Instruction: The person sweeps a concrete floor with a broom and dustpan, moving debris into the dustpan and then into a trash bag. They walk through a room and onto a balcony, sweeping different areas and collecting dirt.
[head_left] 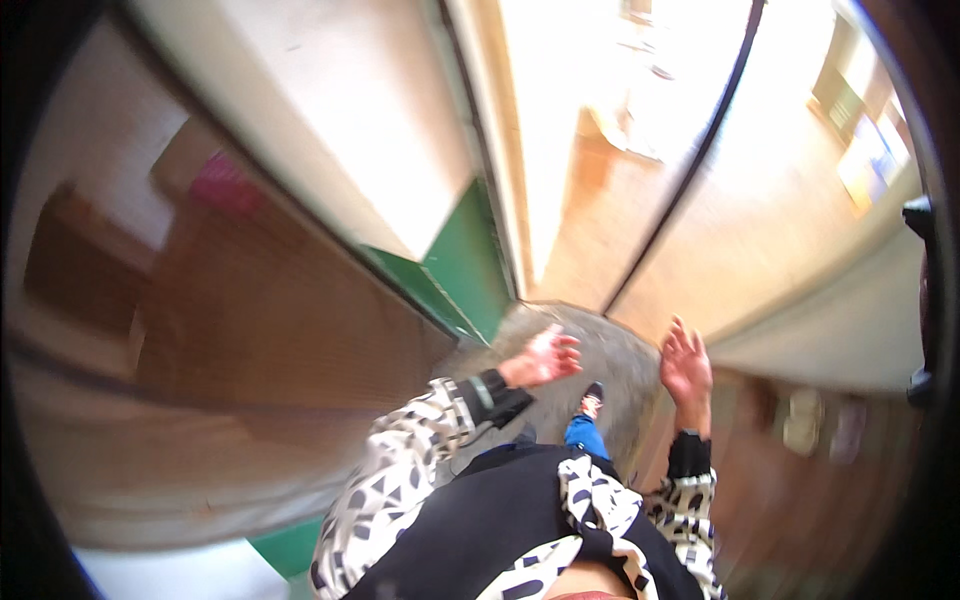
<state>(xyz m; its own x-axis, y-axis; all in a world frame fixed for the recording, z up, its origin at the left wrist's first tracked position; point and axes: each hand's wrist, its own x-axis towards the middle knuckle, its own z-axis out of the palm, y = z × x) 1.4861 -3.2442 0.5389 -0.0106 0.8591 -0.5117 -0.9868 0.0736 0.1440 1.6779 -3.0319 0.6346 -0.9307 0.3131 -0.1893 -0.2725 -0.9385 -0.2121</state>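
My left hand [546,358] is held out in front of me over the grey floor [610,360]. Its fingers are apart and slightly bent, with nothing in them. A dark band circles that wrist, just past the black cuff of the patterned sleeve. To the right, my right hand [686,366] is raised with fingers stretched out and nothing in it, near a doorway edge. Neither hand touches anything that I can see. Below and between them, one foot in a dark shoe [593,396] and a blue trouser leg [584,434] show.
Ahead, a bright doorway opens onto a tan floor [600,230], crossed by a dark thin edge [690,170]. A wall corner with a green lower part [470,265] stands at left. Brown floor [260,310] lies beyond it. Pale shoes [803,421] blur at right.
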